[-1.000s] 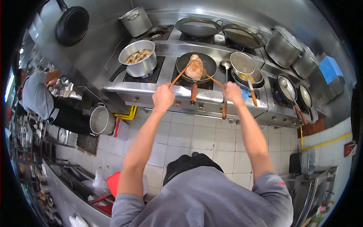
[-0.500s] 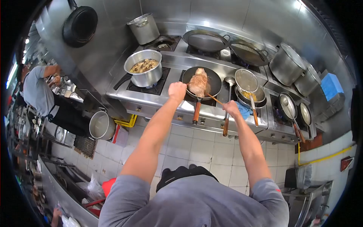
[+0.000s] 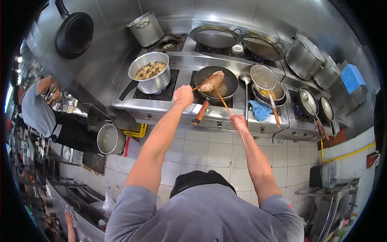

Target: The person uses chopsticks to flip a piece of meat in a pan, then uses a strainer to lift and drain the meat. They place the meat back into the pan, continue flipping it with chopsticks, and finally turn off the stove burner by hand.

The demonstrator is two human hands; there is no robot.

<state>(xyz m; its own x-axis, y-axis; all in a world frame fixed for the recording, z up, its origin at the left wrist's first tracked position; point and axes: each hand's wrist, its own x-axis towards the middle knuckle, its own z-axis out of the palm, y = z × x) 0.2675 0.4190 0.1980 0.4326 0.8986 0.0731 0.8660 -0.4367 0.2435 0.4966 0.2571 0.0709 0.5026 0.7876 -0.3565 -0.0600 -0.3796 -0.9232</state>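
Note:
A large browned piece of meat (image 3: pixel 211 82) lies slantwise in a dark frying pan (image 3: pixel 229 85) on the front burner. My left hand (image 3: pixel 183 96) is closed around one wooden chopstick (image 3: pixel 196 88), whose far end meets the meat's left side. From lower right, my right hand (image 3: pixel 238 121) grips another chopstick (image 3: pixel 223 102), its tip against the meat's underside. The pan's wooden handle (image 3: pixel 200 113) points toward me between my hands, with neither hand on it.
Left of the pan stands a pot (image 3: pixel 150 82) of chopped food in liquid. A ladle (image 3: pixel 245 94), a strainer (image 3: pixel 263 77) and a blue cloth (image 3: pixel 261 111) are on the right. Woks (image 3: pixel 215 38) and tall pots (image 3: pixel 305 60) line the back. A co-worker (image 3: pixel 38 107) stands far left.
The meat has turned from nearly upright to slantwise, its upper end now to the right. My right hand has shifted left and down, away from the ladle's handle.

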